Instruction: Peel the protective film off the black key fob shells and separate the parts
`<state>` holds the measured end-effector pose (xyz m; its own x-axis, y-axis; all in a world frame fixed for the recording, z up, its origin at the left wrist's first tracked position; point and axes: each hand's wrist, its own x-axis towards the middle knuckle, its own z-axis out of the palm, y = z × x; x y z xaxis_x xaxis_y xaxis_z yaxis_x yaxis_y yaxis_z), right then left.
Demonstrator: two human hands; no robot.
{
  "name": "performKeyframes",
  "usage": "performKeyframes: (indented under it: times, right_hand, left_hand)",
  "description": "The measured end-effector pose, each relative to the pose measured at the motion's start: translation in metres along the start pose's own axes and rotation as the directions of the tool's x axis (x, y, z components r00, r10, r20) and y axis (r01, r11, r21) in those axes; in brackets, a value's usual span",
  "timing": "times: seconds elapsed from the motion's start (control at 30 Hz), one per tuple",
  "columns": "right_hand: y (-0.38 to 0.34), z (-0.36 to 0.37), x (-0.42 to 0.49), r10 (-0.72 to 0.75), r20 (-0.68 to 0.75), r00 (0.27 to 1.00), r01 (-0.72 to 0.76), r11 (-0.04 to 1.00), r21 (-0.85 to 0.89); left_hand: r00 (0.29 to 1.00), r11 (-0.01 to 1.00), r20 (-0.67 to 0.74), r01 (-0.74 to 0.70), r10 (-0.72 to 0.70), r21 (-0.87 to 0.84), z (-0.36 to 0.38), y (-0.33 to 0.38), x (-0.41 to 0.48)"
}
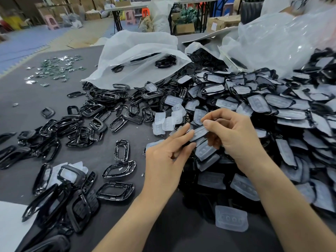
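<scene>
Between both hands, film-covered black shell (199, 132), tilted.

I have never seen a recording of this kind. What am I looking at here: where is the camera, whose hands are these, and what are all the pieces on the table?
There is no machine here. A person works with bare hands, and one camera worn on the head looks forward and down at them. The left hand and the right hand each pinch an end of one key fob shell, which is black with pale film on it. On the grey table, the heap on the right is more film-covered shells. On the left lie bare black frames, and in between are some loose translucent films. Behind them lies an open plastic bag holding more black parts.
</scene>
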<state>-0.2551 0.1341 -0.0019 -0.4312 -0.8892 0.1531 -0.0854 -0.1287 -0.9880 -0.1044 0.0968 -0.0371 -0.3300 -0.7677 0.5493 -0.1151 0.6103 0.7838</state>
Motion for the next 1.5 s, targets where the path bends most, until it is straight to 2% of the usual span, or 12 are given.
performKeyframes:
  times: [0.17, 0.4, 0.6, 0.7, 0.9, 1.07, 1.13, 1.2, 1.27, 1.33, 1.4, 1.5]
  right_hand:
    - [-0.007, -0.003, -0.001, -0.055, 0.120, 0.991, 0.061, 0.997, -0.044]
    - [-0.011, -0.007, -0.001, -0.175, 0.221, 0.959, 0.247, 0.901, -0.356]
    - [-0.019, -0.020, -0.001, -0.030, 0.333, 0.942, 0.088, 0.983, -0.160]
    - [-0.020, -0.025, -0.002, 0.014, 0.360, 0.933, 0.001, 0.999, -0.041]
    - [-0.022, -0.024, -0.004, 0.113, 0.389, 0.914, -0.143, 0.988, 0.050]
    - [-0.020, -0.022, -0.001, 0.261, 0.302, 0.917, -0.320, 0.933, 0.164]
    - [-0.021, -0.023, 0.000, 0.248, 0.228, 0.942, -0.298, 0.928, 0.222]
    - [-0.022, -0.026, 0.001, 0.156, 0.049, 0.987, -0.163, 0.954, 0.251]
    - [-0.021, -0.033, 0.003, -0.099, -0.274, 0.957, 0.104, 0.995, 0.006]
    - [-0.018, -0.042, 0.005, -0.446, -0.436, 0.782, 0.259, 0.868, -0.423]
    - [-0.012, -0.051, 0.008, -0.608, -0.426, 0.670, 0.206, 0.704, -0.679]
    - [-0.002, -0.066, 0.013, -0.553, -0.465, 0.691, 0.009, 0.651, -0.759]
  left_hand:
    - [0.992, 0.994, -0.071, 0.098, -0.101, -0.050, -0.003, 0.000, 0.000]
    - [0.972, 0.941, -0.028, 0.217, -0.232, -0.259, -0.006, 0.001, 0.002]
    - [0.880, 0.685, 0.175, 0.457, -0.441, -0.567, -0.005, 0.006, 0.007]
    - [0.822, 0.576, 0.284, 0.554, -0.494, -0.602, -0.005, 0.008, 0.009]
    - [0.768, 0.490, 0.337, 0.618, -0.545, -0.615, -0.009, 0.009, 0.010]
    - [0.781, 0.463, 0.366, 0.604, -0.506, -0.649, -0.008, 0.007, 0.010]
    - [0.780, 0.440, 0.368, 0.600, -0.506, -0.668, -0.008, 0.007, 0.011]
    - [0.799, 0.454, 0.297, 0.556, -0.523, -0.696, -0.010, 0.005, 0.012]
    - [0.865, 0.668, 0.119, 0.457, -0.487, -0.588, -0.017, 0.000, 0.013]
    - [0.936, 0.938, -0.097, 0.329, -0.339, -0.112, -0.027, -0.010, 0.016]
    - [0.964, 0.892, -0.148, 0.262, -0.222, 0.369, -0.036, -0.023, 0.018]
    - [0.908, 0.611, -0.044, 0.315, -0.416, 0.726, -0.042, -0.040, 0.020]
